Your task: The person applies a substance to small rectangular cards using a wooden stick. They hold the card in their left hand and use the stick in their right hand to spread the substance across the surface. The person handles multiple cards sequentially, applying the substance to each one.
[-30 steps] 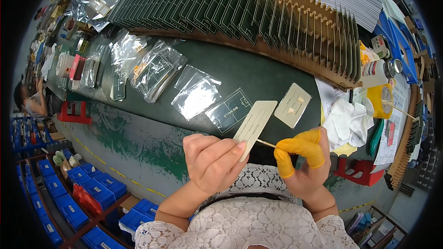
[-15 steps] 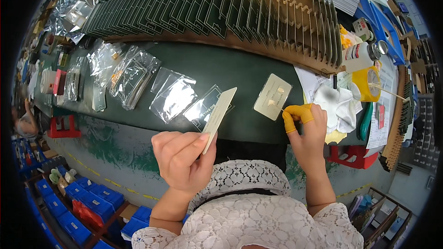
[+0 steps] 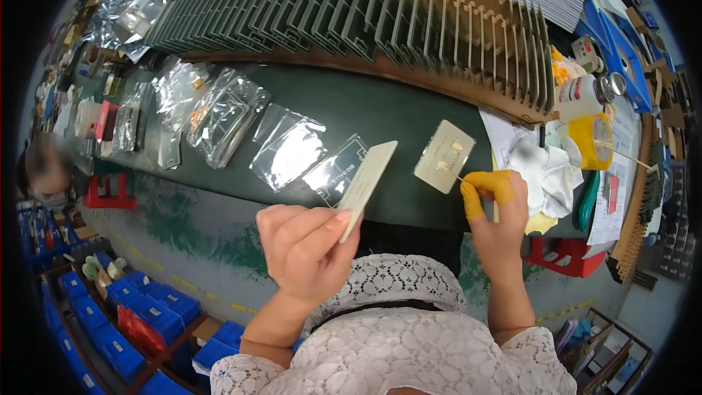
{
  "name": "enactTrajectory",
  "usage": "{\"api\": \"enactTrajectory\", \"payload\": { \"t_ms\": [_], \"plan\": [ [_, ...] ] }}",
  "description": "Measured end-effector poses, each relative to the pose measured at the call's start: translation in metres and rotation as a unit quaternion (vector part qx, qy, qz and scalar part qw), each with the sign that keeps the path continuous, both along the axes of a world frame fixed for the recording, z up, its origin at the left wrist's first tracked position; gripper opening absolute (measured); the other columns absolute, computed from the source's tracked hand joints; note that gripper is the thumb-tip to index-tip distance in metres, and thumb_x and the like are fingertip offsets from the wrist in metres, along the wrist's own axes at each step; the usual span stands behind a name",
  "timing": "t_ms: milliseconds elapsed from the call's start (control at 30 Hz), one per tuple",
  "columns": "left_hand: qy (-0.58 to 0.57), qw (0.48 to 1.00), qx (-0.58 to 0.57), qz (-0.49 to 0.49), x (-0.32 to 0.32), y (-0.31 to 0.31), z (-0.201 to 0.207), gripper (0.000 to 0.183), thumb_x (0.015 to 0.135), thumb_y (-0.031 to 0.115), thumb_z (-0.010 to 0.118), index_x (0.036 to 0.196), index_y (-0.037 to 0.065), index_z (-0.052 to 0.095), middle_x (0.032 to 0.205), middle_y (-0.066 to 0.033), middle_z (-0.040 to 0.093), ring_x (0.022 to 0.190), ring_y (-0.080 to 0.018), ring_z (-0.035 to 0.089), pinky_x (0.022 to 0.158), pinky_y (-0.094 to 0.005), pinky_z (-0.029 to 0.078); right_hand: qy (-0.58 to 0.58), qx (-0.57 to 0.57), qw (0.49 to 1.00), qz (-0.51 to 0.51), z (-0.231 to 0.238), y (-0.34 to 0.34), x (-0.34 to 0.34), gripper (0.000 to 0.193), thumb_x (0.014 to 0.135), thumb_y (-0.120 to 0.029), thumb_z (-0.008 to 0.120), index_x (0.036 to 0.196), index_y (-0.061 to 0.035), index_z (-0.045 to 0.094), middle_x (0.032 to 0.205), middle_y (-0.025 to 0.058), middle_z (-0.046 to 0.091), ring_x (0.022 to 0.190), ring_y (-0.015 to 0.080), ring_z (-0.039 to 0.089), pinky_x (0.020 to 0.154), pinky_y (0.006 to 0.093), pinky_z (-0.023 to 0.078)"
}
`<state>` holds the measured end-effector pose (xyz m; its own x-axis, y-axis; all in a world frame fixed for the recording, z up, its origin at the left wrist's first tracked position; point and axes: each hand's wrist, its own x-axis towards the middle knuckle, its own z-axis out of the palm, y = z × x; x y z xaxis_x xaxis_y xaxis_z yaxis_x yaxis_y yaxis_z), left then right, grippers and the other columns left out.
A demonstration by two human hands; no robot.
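Observation:
My left hand (image 3: 306, 254) is closed on a thin cream-coloured plate (image 3: 373, 179), pinched at its lower edge and tilted up above the table's front edge. Yellow finger cots cover the thumb and index finger of my right hand (image 3: 501, 223), which pinches a thin stick (image 3: 460, 178). The stick's tip reaches the lower right edge of another cream plate (image 3: 441, 157) lying flat on the green table; whether it touches is too small to tell. Left of that plate lie clear plastic bags (image 3: 289, 150), one with a dark printed plate (image 3: 340, 172) inside.
A long brown slotted rack (image 3: 468, 95) of upright dark green plates spans the back. At right are a white cloth (image 3: 545, 175), a yellow roll (image 3: 585, 143) with a stick, a clear bottle (image 3: 581, 95) and a green-handled tool (image 3: 587, 203). Bagged plates (image 3: 219, 124) lie left.
The whole view has shifted slightly, moving table and hands rightward together. Both hands keep their grips, and the flat plate stays in place on the table.

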<state>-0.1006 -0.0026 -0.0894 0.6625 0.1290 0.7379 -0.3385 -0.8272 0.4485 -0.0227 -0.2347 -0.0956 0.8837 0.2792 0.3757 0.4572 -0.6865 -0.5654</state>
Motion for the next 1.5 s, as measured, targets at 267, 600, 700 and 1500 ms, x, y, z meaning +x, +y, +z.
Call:
{"api": "enactTrajectory", "payload": {
  "t_ms": [267, 600, 700, 1500],
  "plan": [
    [-0.009, 1.0, 0.011, -0.016, -0.004, -0.001, -0.001, 0.043, 0.068, 0.005, 0.084, 0.105, 0.013, 0.066, 0.1, 0.0031, 0.066, 0.078, -0.0176, 0.055, 0.071, -0.0346, 0.04, 0.14, 0.242, 0.945, 0.171, 0.04, 0.027, -0.02, 0.021, 0.078, 0.001, 0.078, 0.096, -0.0026, 0.066, 0.087, 0.0071, 0.062, 0.073, 0.0152, 0.051, 0.065, 0.0262, 0.043],
    [0.012, 1.0, 0.016, -0.024, -0.007, -0.002, 0.006, 0.045, 0.068, -0.006, 0.082, 0.104, 0.012, 0.061, 0.094, -0.0018, 0.064, 0.075, -0.0205, 0.057, 0.068, -0.0346, 0.042, 0.092, 0.204, 0.961, 0.163, 0.038, 0.042, -0.025, 0.025, 0.075, -0.001, 0.08, 0.097, -0.005, 0.068, 0.087, 0.0073, 0.062, 0.075, 0.0209, 0.051, 0.065, 0.0299, 0.041],
    [0.011, 1.0, 0.012, -0.025, -0.007, -0.001, 0.006, 0.045, 0.068, -0.006, 0.082, 0.105, 0.012, 0.061, 0.094, -0.0017, 0.064, 0.076, -0.0203, 0.057, 0.068, -0.0346, 0.042, 0.09, 0.202, 0.962, 0.16, 0.038, 0.043, -0.026, 0.026, 0.074, -0.001, 0.08, 0.097, -0.0051, 0.068, 0.087, 0.0071, 0.062, 0.075, 0.0216, 0.051, 0.065, 0.0308, 0.04],
    [0.021, 0.999, 0.019, -0.027, -0.008, -0.002, 0.007, 0.048, 0.067, -0.004, 0.084, 0.106, 0.012, 0.061, 0.095, -0.0011, 0.064, 0.077, -0.02, 0.057, 0.068, -0.0345, 0.042, 0.062, 0.175, 0.97, 0.155, 0.039, 0.044, -0.023, 0.024, 0.075, 0.0, 0.08, 0.095, -0.0039, 0.068, 0.086, 0.0074, 0.062, 0.074, 0.0208, 0.052, 0.063, 0.0299, 0.042]
  ]
}}
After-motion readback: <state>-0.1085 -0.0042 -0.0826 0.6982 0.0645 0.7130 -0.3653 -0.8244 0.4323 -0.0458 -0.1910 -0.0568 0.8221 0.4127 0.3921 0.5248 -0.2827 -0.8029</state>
